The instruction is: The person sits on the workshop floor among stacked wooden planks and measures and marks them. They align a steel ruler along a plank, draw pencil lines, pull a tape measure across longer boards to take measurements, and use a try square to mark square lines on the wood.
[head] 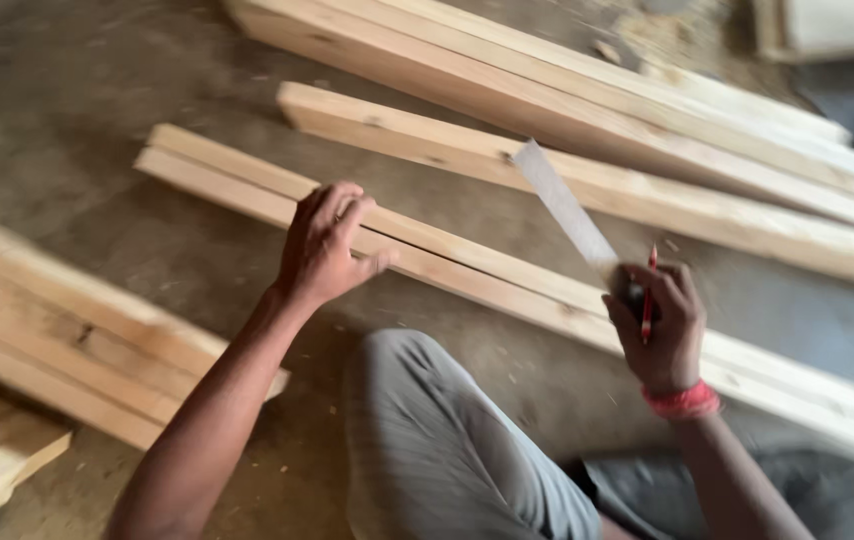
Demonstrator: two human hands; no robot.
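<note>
Left hand on wood strips, right hand holding pencil

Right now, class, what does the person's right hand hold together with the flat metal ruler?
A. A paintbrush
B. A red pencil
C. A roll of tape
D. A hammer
B: the right hand grips a red pencil upright beside the metal ruler, which slants over the timber.

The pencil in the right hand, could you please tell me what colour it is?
Red; the pencil shows best in the head view, held in the right hand.
</note>
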